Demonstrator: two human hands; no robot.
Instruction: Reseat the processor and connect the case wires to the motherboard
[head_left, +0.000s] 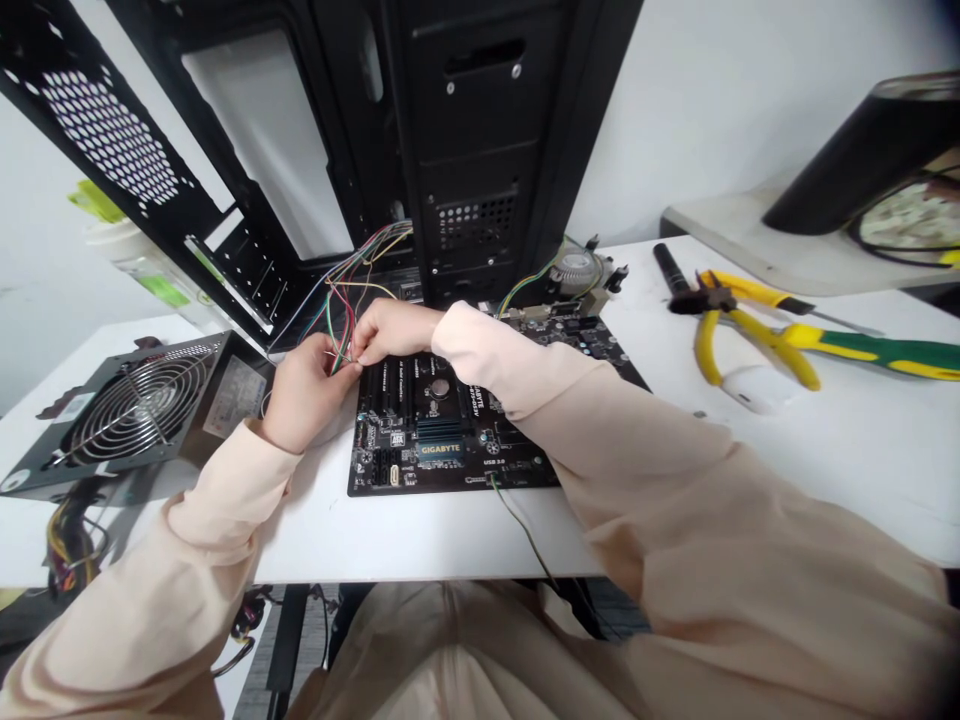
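Observation:
My left hand (306,390) and my right hand (390,330) meet at the left edge of a black motherboard (495,440). Both are closed, fingertips pinched on a bundle of thin coloured wires (349,310). These wires come out of the open black computer case (480,130) standing behind the board. The wire ends are hidden between my fingers. My right forearm crosses over the board and covers part of it. Near the board's front edge, a thin green-yellow cable (517,520) is attached and hangs over the table edge.
A power supply (142,400) with a wire fan grille lies at the left. Yellow-handled pliers (712,310), a green-yellow screwdriver (877,350) and a white computer mouse (761,390) lie at the right. Behind the board sits a CPU cooler (581,268). A monitor stand (817,230) is at the back right.

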